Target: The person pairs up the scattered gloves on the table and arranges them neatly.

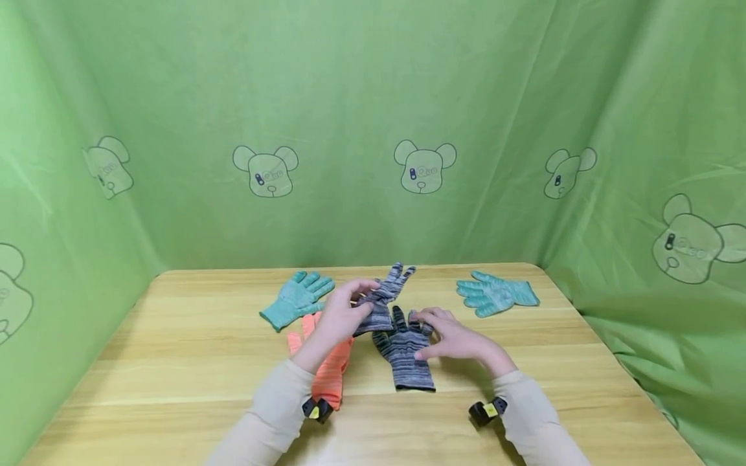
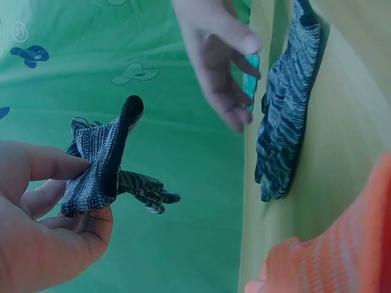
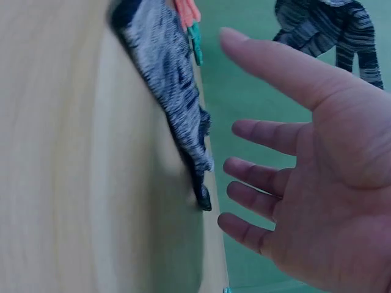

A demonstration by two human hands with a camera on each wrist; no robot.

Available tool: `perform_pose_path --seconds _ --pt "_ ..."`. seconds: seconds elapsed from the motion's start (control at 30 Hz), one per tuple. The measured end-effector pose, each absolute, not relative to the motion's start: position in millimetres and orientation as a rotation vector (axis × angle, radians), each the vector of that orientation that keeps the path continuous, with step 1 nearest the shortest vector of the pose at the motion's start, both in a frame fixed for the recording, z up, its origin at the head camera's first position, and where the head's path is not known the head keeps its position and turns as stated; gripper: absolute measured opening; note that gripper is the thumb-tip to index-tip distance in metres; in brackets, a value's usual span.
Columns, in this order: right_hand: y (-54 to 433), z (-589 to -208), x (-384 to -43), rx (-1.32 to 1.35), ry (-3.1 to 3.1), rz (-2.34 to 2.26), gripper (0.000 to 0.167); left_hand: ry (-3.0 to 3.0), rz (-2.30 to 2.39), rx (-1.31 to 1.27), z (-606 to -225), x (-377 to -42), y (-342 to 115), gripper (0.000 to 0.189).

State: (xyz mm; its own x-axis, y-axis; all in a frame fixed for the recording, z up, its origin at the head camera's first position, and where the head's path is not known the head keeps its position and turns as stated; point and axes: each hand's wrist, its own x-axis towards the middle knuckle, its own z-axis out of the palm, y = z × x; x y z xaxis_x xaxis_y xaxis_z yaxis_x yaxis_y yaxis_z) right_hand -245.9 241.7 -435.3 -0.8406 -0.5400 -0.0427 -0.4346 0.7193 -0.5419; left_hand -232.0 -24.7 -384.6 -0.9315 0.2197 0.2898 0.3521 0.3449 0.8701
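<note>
My left hand (image 1: 346,312) pinches a dark grey striped knit glove (image 1: 381,299) near its cuff and holds it up off the table. In the left wrist view that glove (image 2: 98,165) hangs between thumb and fingers, its black-edged cuff facing the camera. A second grey striped glove (image 1: 410,359) lies on the table with its fingers pointing away. My right hand (image 1: 456,335) hovers just above and beside it; the right wrist view shows the fingers (image 3: 263,177) spread, apart from the lying glove (image 3: 165,73). An orange glove (image 1: 333,375) lies partly hidden under my left forearm.
One green glove (image 1: 296,298) lies at the back left of the wooden table (image 1: 192,362), near the orange one. Another green glove (image 1: 495,294) lies at the back right. A green cloth (image 1: 350,84) with bear faces encloses the table at the back and sides.
</note>
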Motion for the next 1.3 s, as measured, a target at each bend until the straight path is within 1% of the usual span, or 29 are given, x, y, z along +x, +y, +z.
perform_pose_path --seconds 0.17,0.4,0.63,0.93,1.17,1.3 --pt "238.6 -427.5 -245.8 -0.821 2.707 -0.913 0.076 -2.489 -1.632 -0.521 -386.1 -230.8 -21.2 0.035" --pt "231.7 -414.9 -242.2 -0.756 2.519 -1.251 0.062 -2.515 -1.593 -0.518 -389.9 -229.7 -17.7 0.034" --pt "228.9 -408.1 -241.3 -0.777 2.514 -1.357 0.048 -2.538 -1.585 -0.541 -392.0 -227.8 -14.5 0.033" --pt "228.6 -405.9 -241.3 -0.736 2.525 -1.41 0.04 -2.523 -1.564 -0.597 -392.6 -226.4 -11.1 0.033" --pt "225.5 -405.5 -239.0 -0.675 2.544 -1.427 0.04 -2.523 -1.566 -0.647 -394.9 -224.9 -7.8 0.032" --pt "221.4 -405.6 -237.9 -0.662 2.532 -1.439 0.033 -2.541 -1.557 -0.679 -396.5 -223.0 -6.6 0.032"
